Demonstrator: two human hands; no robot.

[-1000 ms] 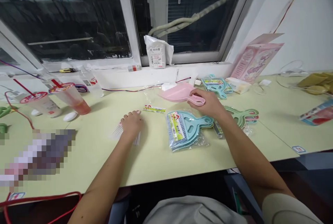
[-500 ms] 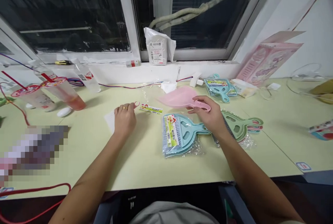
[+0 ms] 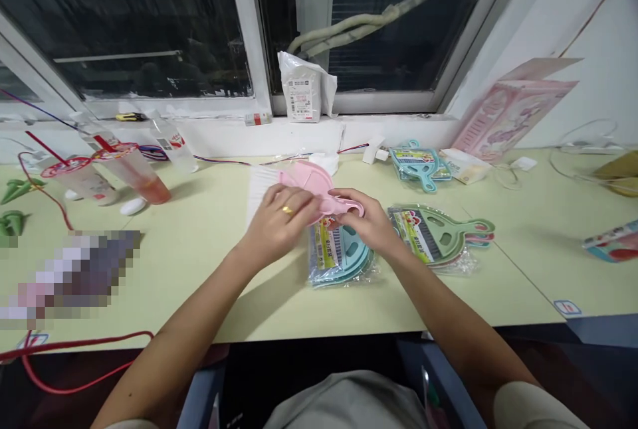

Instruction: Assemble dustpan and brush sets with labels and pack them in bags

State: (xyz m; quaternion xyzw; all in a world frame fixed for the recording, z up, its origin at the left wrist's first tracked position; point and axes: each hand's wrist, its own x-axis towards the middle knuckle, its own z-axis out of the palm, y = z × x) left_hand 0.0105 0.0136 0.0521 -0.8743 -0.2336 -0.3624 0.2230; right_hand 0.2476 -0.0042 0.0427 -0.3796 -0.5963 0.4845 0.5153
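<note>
My right hand [image 3: 367, 222] grips the handle of a pink dustpan [image 3: 313, 178], held over the table. My left hand [image 3: 280, 224], with a ring on one finger, is closed on a small brush [image 3: 257, 191]. The brush's white bristles stick out to the left of the dustpan, and its handle is mostly hidden under my fingers. Brush and dustpan overlap. Just below my hands lies a bagged blue dustpan and brush set [image 3: 343, 259], its handle hidden. Bagged green dustpan sets [image 3: 438, 236] lie right of my right hand.
More bagged blue sets [image 3: 416, 162] lie at the back, near a white tissue pack [image 3: 466, 167] and a pink box [image 3: 516, 110]. Drink cups [image 3: 132, 173] and a bottle [image 3: 172, 140] stand at the left. A red cable [image 3: 90, 343] crosses the front left edge.
My left hand has moved right with the brush, bringing it against the pink dustpan. The dustpan has shifted left and turned. The loose printed label is no longer visible where it lay.
</note>
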